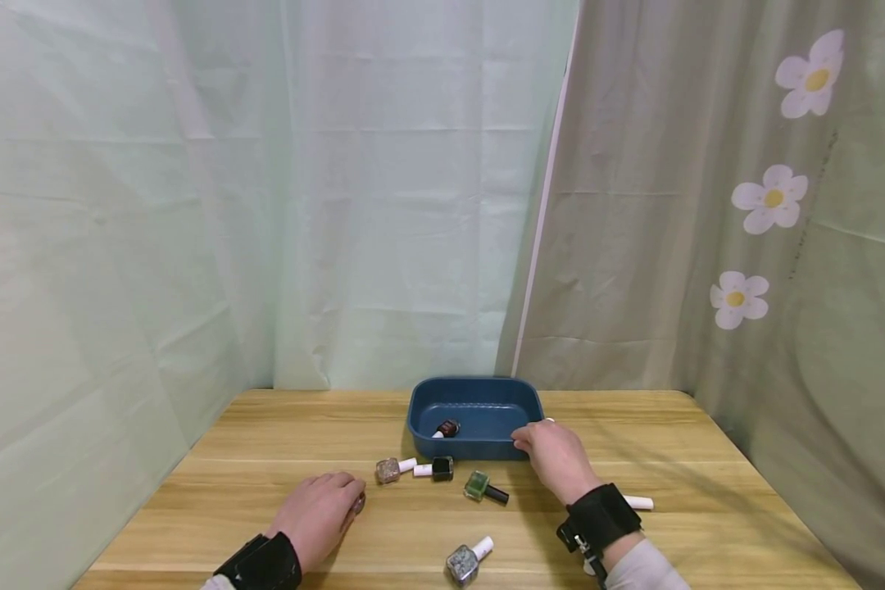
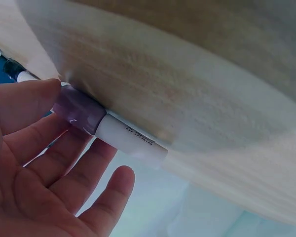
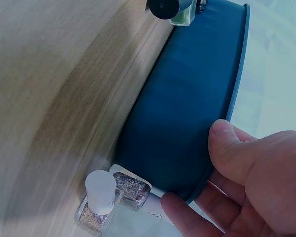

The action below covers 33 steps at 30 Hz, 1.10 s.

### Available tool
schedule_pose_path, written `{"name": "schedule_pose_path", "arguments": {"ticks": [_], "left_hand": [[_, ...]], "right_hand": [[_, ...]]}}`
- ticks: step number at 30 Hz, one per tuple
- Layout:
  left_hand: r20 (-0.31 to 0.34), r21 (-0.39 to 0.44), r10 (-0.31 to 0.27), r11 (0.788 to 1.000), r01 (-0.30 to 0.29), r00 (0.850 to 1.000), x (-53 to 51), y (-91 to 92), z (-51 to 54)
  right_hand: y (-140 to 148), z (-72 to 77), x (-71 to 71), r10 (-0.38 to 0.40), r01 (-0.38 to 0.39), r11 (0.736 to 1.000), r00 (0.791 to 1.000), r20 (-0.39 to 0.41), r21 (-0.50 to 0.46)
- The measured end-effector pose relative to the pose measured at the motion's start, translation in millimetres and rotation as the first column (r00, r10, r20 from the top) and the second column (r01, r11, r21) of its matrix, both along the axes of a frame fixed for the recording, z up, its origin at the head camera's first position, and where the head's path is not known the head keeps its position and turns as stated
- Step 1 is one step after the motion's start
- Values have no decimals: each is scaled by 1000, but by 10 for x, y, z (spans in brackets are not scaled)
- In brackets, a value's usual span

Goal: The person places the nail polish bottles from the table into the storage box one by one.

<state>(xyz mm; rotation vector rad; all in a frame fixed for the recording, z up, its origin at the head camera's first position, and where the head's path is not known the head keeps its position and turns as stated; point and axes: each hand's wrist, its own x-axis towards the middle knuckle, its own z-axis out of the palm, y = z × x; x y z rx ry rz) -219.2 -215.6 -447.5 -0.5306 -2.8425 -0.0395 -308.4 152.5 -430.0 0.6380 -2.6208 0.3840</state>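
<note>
Well, the left hand (image 1: 320, 510) pinches a purple bottle (image 2: 80, 108) by the glass, with the thumb at its bottom end and fingers on the other side. That bottle is low by the counter (image 1: 280, 434), toward the left edge. The right hand (image 1: 558, 459) holds the rim (image 3: 240, 64) of a blue bin (image 3: 182, 94) at its near right corner, thumb on one side and fingers bent round the other. The bin sits by the middle of the far edge. A dark red bottle (image 1: 449, 428) lies inside, near its left end. Just in front of the bin, a pink bottle (image 1: 388, 470) and a black bottle (image 1: 443, 469) lie with their caps (image 1: 408, 465) close together, and a green bottle (image 1: 477, 485) lies to their right. Two glitter bottles (image 3: 130, 190) are just beside the bin's near right corner. A silver bottle (image 1: 462, 565) lies toward the near edge. Behind the counter hang curtains (image 1: 413, 205), with flowers (image 1: 773, 198) on the right one.
</note>
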Motion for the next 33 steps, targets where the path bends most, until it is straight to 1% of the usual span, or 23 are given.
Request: {"name": "schedule_pose_path", "arguments": {"ticks": [7, 15, 25, 30, 33], "left_hand": [[2, 3, 13, 1000, -13, 1000, 9, 22, 18], [-38, -3, -8, 1000, 7, 999, 3, 7, -9], [4, 12, 18, 1000, -18, 1000, -20, 10, 8], [6, 15, 12, 1000, -12, 1000, -22, -5, 4], [-9, 17, -6, 1000, 6, 1000, -23, -22, -4]], "right_hand": [[-9, 18, 23, -7, 7, 1000, 1000, 17, -13], [-2, 2, 17, 1, -1, 1000, 1000, 4, -20], [2, -1, 6, 14, -14, 1000, 1000, -15, -12], [3, 8, 13, 15, -15, 1000, 1000, -20, -20], [3, 16, 20, 14, -15, 1000, 1000, -20, -21]]}}
